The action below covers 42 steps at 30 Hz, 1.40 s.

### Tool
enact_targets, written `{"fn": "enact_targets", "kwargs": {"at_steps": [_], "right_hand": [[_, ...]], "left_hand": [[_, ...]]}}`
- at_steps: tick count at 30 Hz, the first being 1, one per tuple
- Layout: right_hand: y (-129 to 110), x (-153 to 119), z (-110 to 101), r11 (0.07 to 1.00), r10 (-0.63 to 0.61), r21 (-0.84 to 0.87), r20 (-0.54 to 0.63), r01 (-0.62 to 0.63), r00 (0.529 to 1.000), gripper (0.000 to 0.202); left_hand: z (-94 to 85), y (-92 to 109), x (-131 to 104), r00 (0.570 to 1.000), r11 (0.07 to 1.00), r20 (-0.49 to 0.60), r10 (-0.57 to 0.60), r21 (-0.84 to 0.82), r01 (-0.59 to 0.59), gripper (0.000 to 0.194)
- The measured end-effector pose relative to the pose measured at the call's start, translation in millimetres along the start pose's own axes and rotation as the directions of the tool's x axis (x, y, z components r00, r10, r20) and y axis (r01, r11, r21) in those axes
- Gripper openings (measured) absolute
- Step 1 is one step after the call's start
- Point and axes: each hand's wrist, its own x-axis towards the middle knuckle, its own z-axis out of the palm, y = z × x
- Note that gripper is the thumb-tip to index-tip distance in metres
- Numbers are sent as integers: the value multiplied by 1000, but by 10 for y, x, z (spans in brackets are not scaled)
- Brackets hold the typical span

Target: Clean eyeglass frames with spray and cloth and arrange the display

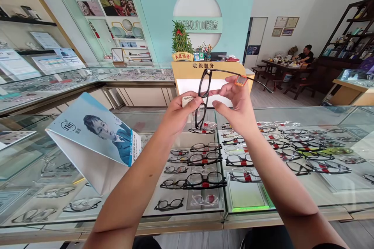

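Note:
A pair of black-framed eyeglasses is held up over the glass counter, its front turned on end and one temple arm stretching right. My left hand grips the frame near the middle, thumb on the near side. A folded off-white cloth shows between its fingers. My right hand is beside the glasses, thumb and fingers apart with a gap between them. An orange-edged tag on the temple arm overlaps the right hand's upper fingers; whether they touch the arm is hard to tell.
Beneath my arms, a glass display case holds rows of eyeglasses. A folded card stand with a portrait leans on the left. Ahead stands a wooden cashier counter with a potted plant. A person sits at a far table.

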Motion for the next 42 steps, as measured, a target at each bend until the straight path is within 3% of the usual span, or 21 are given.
{"fn": "enact_targets", "kwargs": {"at_steps": [9, 17, 21, 24, 27, 31, 37, 42], "right_hand": [[64, -14, -2, 998, -11, -64, 1, 11, 1000, 62], [58, 44, -69, 979, 93, 182, -5, -90, 996, 67], [3, 107, -185, 954, 164, 235, 105, -185, 981, 39], [-44, 133, -270, 960, 205, 165, 138, -226, 969, 7], [-91, 153, -350, 970, 234, 24, 174, -242, 956, 12], [-156, 178, -468, 969, 191, -212, 313, -128, 930, 20], [-223, 137, -542, 919, 258, -393, 556, -24, 790, 22], [-270, 36, -366, 909, 212, -418, 455, -3, 865, 35]], "left_hand": [[69, 127, -63, 993, 986, 31, 110, 124, -113, 58], [-32, -30, 16, 998, 998, 26, 50, 26, -50, 58], [-104, -81, 56, 999, 999, 29, 42, -33, -41, 55], [-130, -51, 49, 996, 998, 73, 48, -34, -46, 52], [-128, 4, 33, 994, 996, 81, 77, -42, -74, 49], [-123, 28, 56, 989, 987, -45, 142, -66, -145, 50], [-135, -36, 110, 975, 978, -133, 176, -92, -189, 48], [-39, -46, 33, 982, 983, -69, 177, 70, -173, 44]]}}
